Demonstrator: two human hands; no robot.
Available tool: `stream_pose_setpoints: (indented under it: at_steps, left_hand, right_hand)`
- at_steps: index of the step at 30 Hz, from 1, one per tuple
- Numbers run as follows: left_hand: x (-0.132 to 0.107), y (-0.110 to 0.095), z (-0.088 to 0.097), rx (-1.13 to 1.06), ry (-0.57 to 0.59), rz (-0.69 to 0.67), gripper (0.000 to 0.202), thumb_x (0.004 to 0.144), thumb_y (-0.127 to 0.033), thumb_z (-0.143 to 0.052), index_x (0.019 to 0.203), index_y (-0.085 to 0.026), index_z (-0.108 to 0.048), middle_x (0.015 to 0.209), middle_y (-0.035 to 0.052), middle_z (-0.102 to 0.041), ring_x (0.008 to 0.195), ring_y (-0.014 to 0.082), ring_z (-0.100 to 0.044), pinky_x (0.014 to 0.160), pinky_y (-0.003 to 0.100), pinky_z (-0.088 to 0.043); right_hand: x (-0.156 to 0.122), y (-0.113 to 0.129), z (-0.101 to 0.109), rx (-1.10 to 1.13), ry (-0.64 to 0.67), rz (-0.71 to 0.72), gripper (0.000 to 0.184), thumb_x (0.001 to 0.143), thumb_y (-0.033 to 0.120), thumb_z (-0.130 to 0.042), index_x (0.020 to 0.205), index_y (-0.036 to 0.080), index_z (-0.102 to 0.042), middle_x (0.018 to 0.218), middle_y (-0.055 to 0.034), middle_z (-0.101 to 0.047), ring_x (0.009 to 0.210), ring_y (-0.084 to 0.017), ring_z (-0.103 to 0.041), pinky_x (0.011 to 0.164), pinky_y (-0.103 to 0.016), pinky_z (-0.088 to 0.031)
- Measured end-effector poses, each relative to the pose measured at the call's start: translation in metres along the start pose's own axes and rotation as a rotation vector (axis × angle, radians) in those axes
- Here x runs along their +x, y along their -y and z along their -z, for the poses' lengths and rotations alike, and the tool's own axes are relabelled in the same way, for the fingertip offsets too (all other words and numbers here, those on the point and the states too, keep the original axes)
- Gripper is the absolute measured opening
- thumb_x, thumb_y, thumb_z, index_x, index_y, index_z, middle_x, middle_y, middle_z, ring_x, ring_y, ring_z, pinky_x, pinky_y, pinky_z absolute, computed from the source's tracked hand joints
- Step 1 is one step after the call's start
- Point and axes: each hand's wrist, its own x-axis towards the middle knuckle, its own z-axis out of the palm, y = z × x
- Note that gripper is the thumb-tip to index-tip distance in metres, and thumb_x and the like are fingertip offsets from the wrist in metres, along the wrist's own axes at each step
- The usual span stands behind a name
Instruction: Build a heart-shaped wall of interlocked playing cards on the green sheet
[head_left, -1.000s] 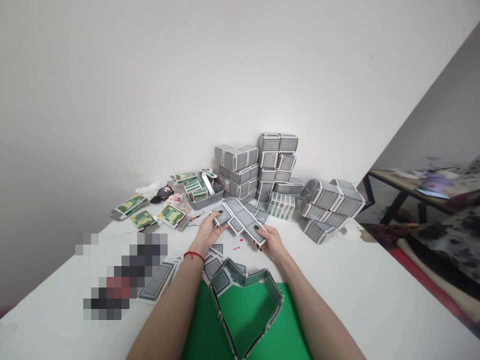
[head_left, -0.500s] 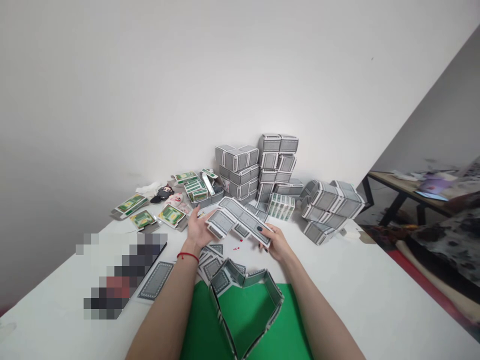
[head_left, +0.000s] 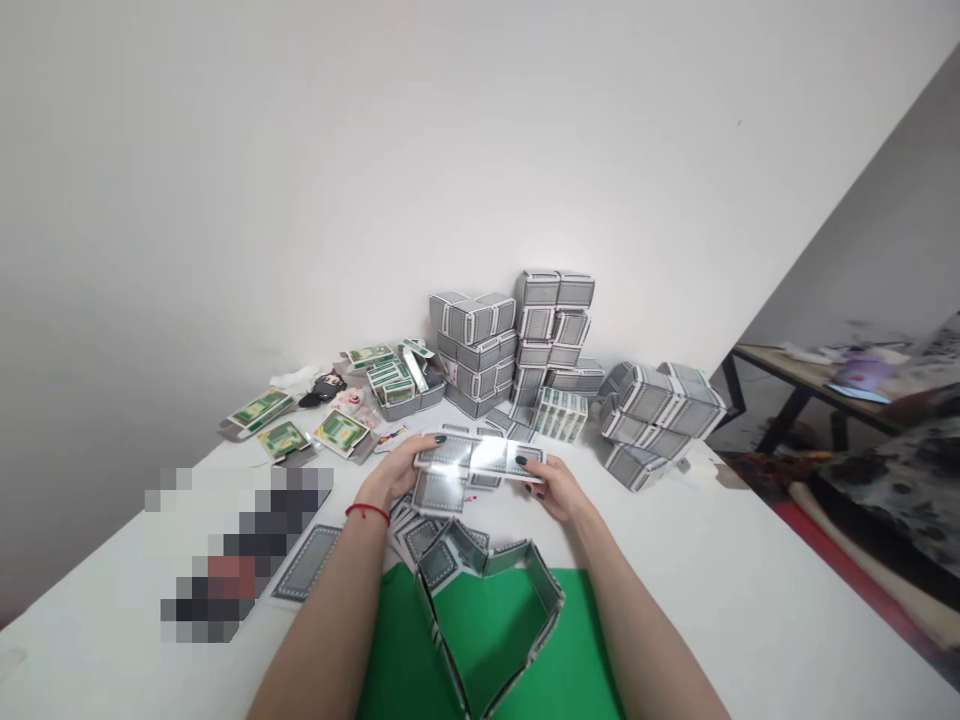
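Note:
Between my hands is a flat strip of joined playing cards (head_left: 491, 456), backs up, with light glaring off its middle. My left hand (head_left: 396, 470) pinches the strip's left end, thumb on top. At the right end my right hand (head_left: 556, 485) grips it, dark-nailed thumb on the upper face. Another card (head_left: 439, 493) hangs below the strip's left part. Under it lie loose playing cards (head_left: 421, 538), fanned on the white table. Closer to me, a heart-shaped ring of folded cards (head_left: 556, 590) stands on a green sheet (head_left: 592, 640).
Stacked card blocks (head_left: 474, 350) and a taller stack (head_left: 556, 310) stand by the wall. More card blocks (head_left: 664, 410) sit at the right. Opened green card boxes (head_left: 341, 430) lie at the left, beside a card tray (head_left: 409, 400) of packs. A pixelated object (head_left: 247, 560) lies front left.
The strip has turned from slanted to nearly level and come slightly lower. My left hand, formerly spread under its left side, now pinches the left end. My right hand keeps its hold.

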Motion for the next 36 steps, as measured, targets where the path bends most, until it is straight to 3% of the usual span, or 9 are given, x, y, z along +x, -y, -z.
stream_pose_setpoints:
  at_steps: [5, 11, 18, 30, 36]
  left_hand:
    - [-0.002, -0.001, -0.006, 0.151, 0.129, 0.094, 0.021, 0.060, -0.026, -0.074, 0.073, -0.012, -0.064, 0.062, 0.0032, -0.067, 0.051, 0.0123, -0.058, 0.049, 0.021, -0.043]
    - [0.001, 0.003, -0.008, 0.245, 0.039, 0.045, 0.027, 0.053, -0.024, -0.076, 0.074, -0.012, -0.065, 0.064, 0.0043, -0.069, 0.056, 0.0168, -0.062, 0.053, 0.025, -0.047]
    - [0.004, 0.007, -0.008, 0.259, 0.003, -0.003, 0.020, 0.052, -0.022, -0.075, 0.066, -0.013, -0.064, 0.058, 0.0026, -0.068, 0.050, 0.0161, -0.060, 0.051, 0.026, -0.045]
    - [0.004, 0.008, -0.013, 0.268, 0.018, 0.005, 0.019, 0.053, -0.020, -0.074, 0.068, -0.013, -0.065, 0.059, 0.0028, -0.068, 0.051, 0.0161, -0.060, 0.052, 0.026, -0.044]
    - [0.003, 0.007, -0.014, 0.241, 0.022, 0.001, 0.017, 0.054, -0.019, -0.073, 0.066, -0.013, -0.064, 0.057, 0.0023, -0.067, 0.049, 0.0157, -0.059, 0.051, 0.026, -0.044]
  right_hand:
    - [0.001, -0.006, -0.004, 0.008, 0.032, -0.004, 0.032, 0.059, 0.033, -0.077, 0.075, 0.012, -0.059, 0.049, 0.0025, -0.056, 0.036, -0.008, -0.047, 0.033, -0.018, -0.037]
    - [0.007, -0.010, -0.007, 0.022, -0.056, 0.014, 0.034, 0.057, 0.033, -0.077, 0.074, 0.014, -0.055, 0.047, 0.0033, -0.056, 0.033, -0.008, -0.046, 0.031, -0.019, -0.038]
    - [0.004, -0.006, -0.010, -0.114, -0.055, 0.061, 0.034, 0.065, 0.042, -0.069, 0.062, 0.018, -0.047, 0.035, 0.0076, -0.044, 0.026, -0.002, -0.026, 0.025, -0.016, -0.016]
    - [0.001, -0.007, -0.018, -0.251, 0.018, 0.059, 0.042, 0.067, 0.054, -0.063, 0.059, 0.020, -0.040, 0.032, 0.0090, -0.040, 0.027, -0.002, -0.025, 0.028, -0.016, -0.016]
    - [0.002, -0.007, -0.025, -0.218, 0.021, 0.063, 0.046, 0.072, 0.065, -0.049, 0.066, 0.021, -0.039, 0.031, 0.0103, -0.037, 0.025, -0.004, -0.023, 0.027, -0.017, -0.012]
